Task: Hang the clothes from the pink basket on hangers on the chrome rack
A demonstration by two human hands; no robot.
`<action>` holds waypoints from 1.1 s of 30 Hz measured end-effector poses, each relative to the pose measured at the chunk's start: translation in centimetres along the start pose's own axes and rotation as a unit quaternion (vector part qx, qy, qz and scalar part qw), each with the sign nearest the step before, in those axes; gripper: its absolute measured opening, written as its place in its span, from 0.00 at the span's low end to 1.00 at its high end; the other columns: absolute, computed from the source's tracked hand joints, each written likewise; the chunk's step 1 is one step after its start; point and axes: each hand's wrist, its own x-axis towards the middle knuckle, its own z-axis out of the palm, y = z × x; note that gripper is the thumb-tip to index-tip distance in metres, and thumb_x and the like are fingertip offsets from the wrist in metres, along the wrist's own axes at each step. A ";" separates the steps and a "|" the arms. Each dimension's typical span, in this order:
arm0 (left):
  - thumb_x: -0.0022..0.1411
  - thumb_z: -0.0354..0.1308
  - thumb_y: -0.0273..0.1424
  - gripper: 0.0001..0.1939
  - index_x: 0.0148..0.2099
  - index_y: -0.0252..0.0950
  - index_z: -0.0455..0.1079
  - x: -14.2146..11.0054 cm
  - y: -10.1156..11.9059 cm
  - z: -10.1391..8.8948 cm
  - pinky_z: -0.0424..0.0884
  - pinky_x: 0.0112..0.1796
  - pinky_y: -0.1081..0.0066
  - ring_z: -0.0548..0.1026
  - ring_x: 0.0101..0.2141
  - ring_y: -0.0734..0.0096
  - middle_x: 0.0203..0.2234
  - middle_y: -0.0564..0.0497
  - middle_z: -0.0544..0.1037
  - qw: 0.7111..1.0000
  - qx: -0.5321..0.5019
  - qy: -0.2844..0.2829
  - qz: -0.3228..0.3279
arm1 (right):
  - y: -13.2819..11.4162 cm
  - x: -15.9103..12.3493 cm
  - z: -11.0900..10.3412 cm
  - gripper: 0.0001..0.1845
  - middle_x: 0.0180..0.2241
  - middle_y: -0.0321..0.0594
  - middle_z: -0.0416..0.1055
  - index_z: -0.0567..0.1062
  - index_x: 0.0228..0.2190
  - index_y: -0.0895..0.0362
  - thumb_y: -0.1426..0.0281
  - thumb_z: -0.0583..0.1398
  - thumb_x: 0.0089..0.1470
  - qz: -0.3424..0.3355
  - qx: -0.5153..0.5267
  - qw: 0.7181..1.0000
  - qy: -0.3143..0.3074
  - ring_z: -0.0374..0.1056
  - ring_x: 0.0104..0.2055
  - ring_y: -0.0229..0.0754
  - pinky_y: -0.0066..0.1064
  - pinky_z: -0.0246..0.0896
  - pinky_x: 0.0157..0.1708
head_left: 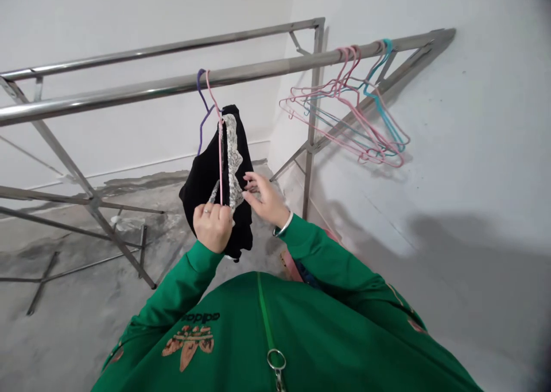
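A pink hanger (pixel 220 162) hooks over the front rail, seen nearly edge-on. On it hangs a grey-and-white knitted or lacy piece (pixel 233 162) with a scalloped edge. My left hand (pixel 213 225) is closed around the hanger's near end, with a bit of the grey-and-white piece beside the fingers. At the scalloped edge is my right hand (pixel 267 200), thumb and fingers apart; whether the fingertips touch the piece I cannot tell. Just behind, a black garment (pixel 202 179) hangs by a purple hanger (pixel 201 119).
The metal drying rack (pixel 267 68) has two upper rails and crossed legs. Several pink and blue hangers (pixel 344 105) hang at its right end, near the white wall (pixel 473 151). Something pink and dark blue (pixel 297 268) lies low, partly behind my right sleeve.
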 end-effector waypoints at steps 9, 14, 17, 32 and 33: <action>0.61 0.51 0.28 0.05 0.35 0.36 0.69 -4.9 0.0 2.5 0.61 0.36 0.61 0.73 0.31 0.57 0.24 0.44 0.75 0.993 0.004 -0.118 0.020 | -3.9 8.2 3.3 0.29 0.31 0.40 0.72 0.61 0.55 0.65 0.66 0.59 0.55 0.069 0.014 0.993 -0.095 0.69 0.36 0.41 0.37 0.64 0.45; 0.64 0.50 0.32 0.06 0.37 0.37 0.66 -3.2 -2.3 3.9 0.59 0.29 0.68 0.74 0.26 0.61 0.22 0.48 0.74 0.966 -0.031 -0.212 -0.142 | -0.6 6.3 4.3 0.28 0.47 0.50 0.69 0.63 0.54 0.61 0.66 0.59 0.53 0.026 0.057 0.998 0.005 0.68 0.46 0.43 0.39 0.64 0.51; 0.64 0.48 0.32 0.07 0.34 0.39 0.65 -2.0 -2.2 4.0 0.62 0.31 0.68 0.74 0.29 0.64 0.24 0.49 0.75 0.967 -0.129 -0.208 -0.065 | 2.4 6.1 3.8 0.40 0.60 0.58 0.57 0.57 0.59 0.63 0.63 0.64 0.48 0.031 -0.003 0.999 0.034 0.56 0.62 0.52 0.46 0.50 0.63; 0.63 0.51 0.47 0.19 0.32 0.38 0.69 -0.3 -0.7 -1.2 0.67 0.33 0.65 0.70 0.29 0.65 0.25 0.47 0.72 0.893 -0.379 -0.239 0.038 | 7.9 13.2 3.9 0.08 0.30 0.35 0.67 0.71 0.23 0.61 0.71 0.65 0.45 0.179 0.172 0.965 -0.090 0.62 0.33 0.34 0.29 0.62 0.43; 0.63 0.50 0.49 0.21 0.28 0.38 0.67 -0.7 -1.0 -1.2 0.66 0.31 0.66 0.68 0.27 0.67 0.22 0.49 0.69 0.892 -0.380 -0.246 0.007 | 8.3 12.2 4.7 0.09 0.27 0.33 0.65 0.70 0.21 0.61 0.71 0.65 0.45 0.190 0.185 0.961 -0.077 0.61 0.32 0.34 0.28 0.61 0.42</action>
